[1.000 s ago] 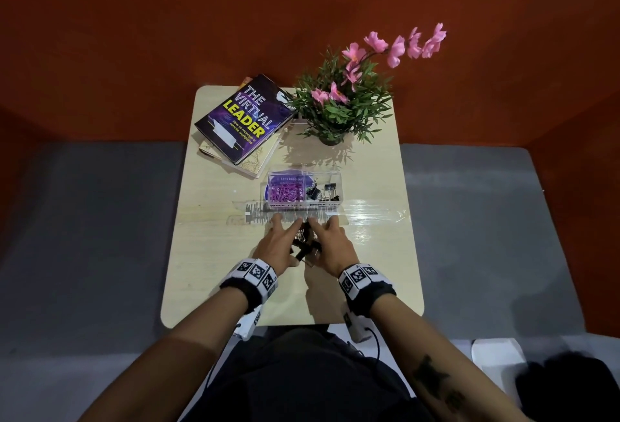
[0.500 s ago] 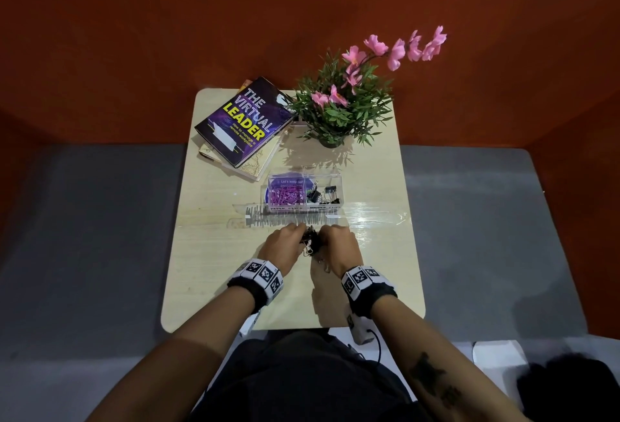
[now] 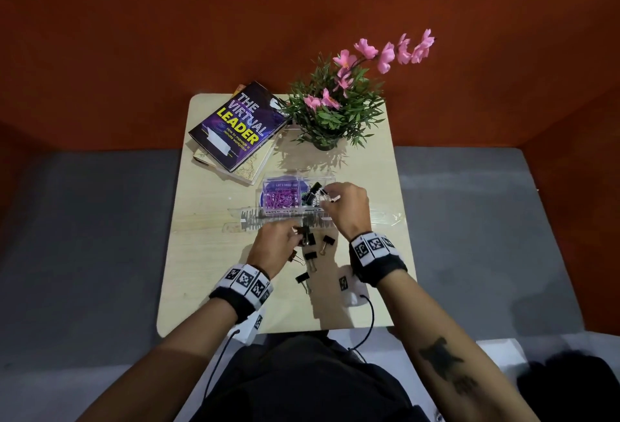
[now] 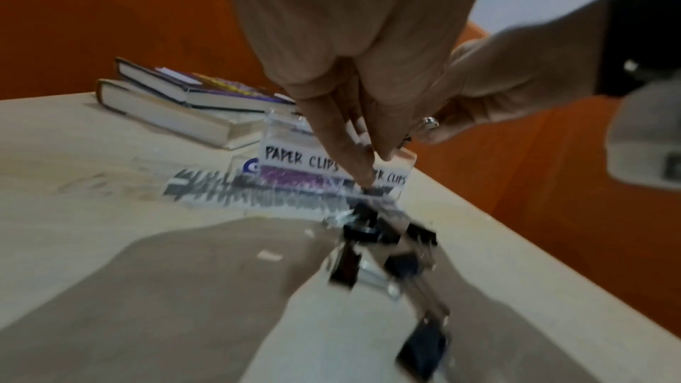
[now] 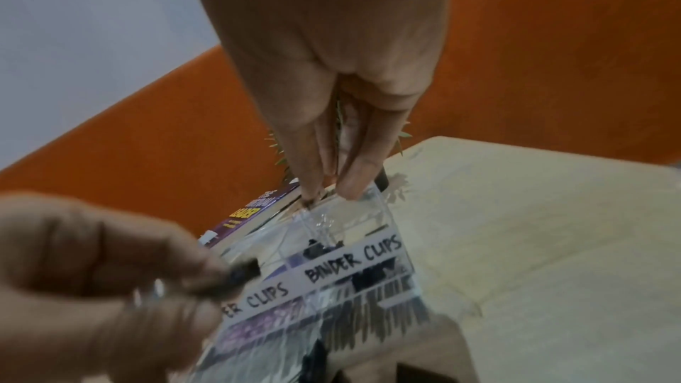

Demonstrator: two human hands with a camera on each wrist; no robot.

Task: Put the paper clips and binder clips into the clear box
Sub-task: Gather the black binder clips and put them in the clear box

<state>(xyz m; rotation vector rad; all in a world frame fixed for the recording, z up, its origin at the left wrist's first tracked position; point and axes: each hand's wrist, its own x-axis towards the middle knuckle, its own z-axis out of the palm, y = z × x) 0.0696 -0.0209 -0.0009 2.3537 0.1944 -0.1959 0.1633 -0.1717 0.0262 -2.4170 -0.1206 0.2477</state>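
The clear box (image 3: 268, 186) stands mid-table, with purple paper clips (image 3: 280, 200) in its left compartment and black binder clips in its right. My right hand (image 3: 330, 197) hovers over the right compartment and pinches binder clips (image 3: 317, 189) at its fingertips. In the right wrist view the right hand (image 5: 328, 188) points down at the box (image 5: 354, 261), labelled BINDER CLIPS. My left hand (image 3: 297, 233) is in front of the box and pinches a black binder clip (image 5: 243, 273). Several loose binder clips (image 3: 327, 241) lie on the table by it, also in the left wrist view (image 4: 405, 267).
Two stacked books (image 3: 238, 129) lie at the back left and a potted plant with pink flowers (image 3: 332, 113) stands at the back right. A clear plastic strip (image 3: 255, 222) lies flat along the box's front. The small table (image 3: 201, 270) has grey seating on both sides.
Both hands were together at the clip pile in front of the box. The right hand has lifted clips up over the box's right compartment; the left stays at the pile, now spread out.
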